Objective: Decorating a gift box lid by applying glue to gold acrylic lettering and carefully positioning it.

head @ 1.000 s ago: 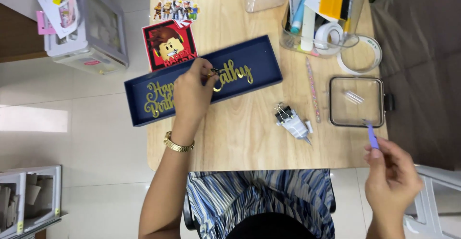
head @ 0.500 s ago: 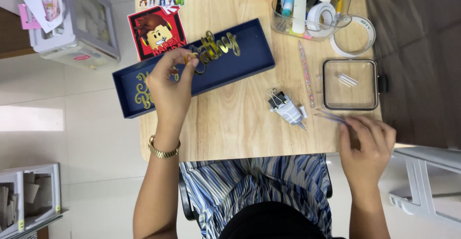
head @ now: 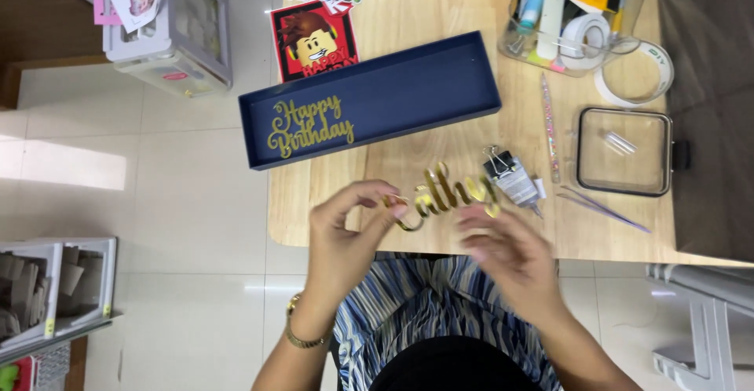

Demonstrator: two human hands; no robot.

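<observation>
Gold script cutout (head: 444,194) held above the near edge of the wooden table (head: 440,124), in front of the long navy box (head: 408,92); left hand (head: 345,238) pinches its left end between thumb and fingertips, right hand (head: 506,253) meets its right end with fingers loosely curled, contact blurred, so cannot tell if it grips. Inside the box, at its left end, lies a gold greeting cutout (head: 308,126); right of the box sit a binder-clipped glue tube (head: 512,179), purple tweezers (head: 603,206) and a clear square container (head: 624,151)
</observation>
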